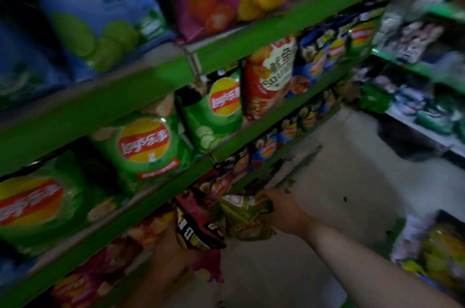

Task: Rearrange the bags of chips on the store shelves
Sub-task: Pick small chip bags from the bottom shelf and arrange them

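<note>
Bags of chips are held low in the middle of the frame, in front of the lower shelf (161,209). A green bag (245,217) is pinched at its top edge by the right hand (281,209), with the fingers closed on the crinkled foil. A dark red bag (198,224) is held just beside it, touching it, by the left hand (168,252). That hand is mostly hidden behind the bag and in the dark, so how far its grip is open cannot be told.

Something could go wrong from here. The green bag is held only by a small corner, so it could slip and fall to the floor (352,181). The chips could be crushed if the bags are squeezed hard or pushed into a full row. Other bags packed tightly on the lower shelf could be knocked out too.

Higher up, toward the left of the frame, big green bags (148,146) are lined up on the middle shelf (176,76). Blue and purple bags are seen on the top row. Everything is blurry.
</note>
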The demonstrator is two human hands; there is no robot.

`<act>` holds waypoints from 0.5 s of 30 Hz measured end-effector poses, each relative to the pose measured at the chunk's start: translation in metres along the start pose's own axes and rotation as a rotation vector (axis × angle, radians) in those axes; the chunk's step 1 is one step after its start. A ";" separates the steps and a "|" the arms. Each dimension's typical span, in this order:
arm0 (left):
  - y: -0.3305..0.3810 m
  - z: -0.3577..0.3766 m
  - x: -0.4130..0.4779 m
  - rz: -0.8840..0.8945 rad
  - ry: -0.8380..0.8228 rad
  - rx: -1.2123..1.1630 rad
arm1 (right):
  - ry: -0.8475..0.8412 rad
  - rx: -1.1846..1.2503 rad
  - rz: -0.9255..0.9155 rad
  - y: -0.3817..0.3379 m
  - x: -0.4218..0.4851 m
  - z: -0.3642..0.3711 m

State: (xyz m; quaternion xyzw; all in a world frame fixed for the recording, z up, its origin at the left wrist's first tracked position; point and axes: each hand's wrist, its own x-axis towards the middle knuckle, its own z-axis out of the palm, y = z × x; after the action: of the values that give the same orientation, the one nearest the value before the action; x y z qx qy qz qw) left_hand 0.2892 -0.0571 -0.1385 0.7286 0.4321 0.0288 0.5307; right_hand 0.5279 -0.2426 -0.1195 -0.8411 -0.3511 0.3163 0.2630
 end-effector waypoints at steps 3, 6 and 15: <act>0.032 0.024 0.025 0.025 -0.089 0.000 | 0.093 0.017 0.116 0.019 -0.001 -0.035; 0.067 0.057 0.054 0.099 -0.166 -0.105 | 0.162 0.053 0.165 0.044 0.004 -0.074; 0.145 0.146 0.109 0.117 -0.119 -0.175 | 0.163 0.070 0.133 0.131 0.058 -0.196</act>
State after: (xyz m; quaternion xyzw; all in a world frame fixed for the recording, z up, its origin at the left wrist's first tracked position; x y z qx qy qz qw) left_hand 0.5172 -0.1034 -0.1317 0.7040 0.3525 0.0541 0.6141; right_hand 0.7557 -0.3227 -0.0967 -0.8759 -0.2606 0.2759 0.2981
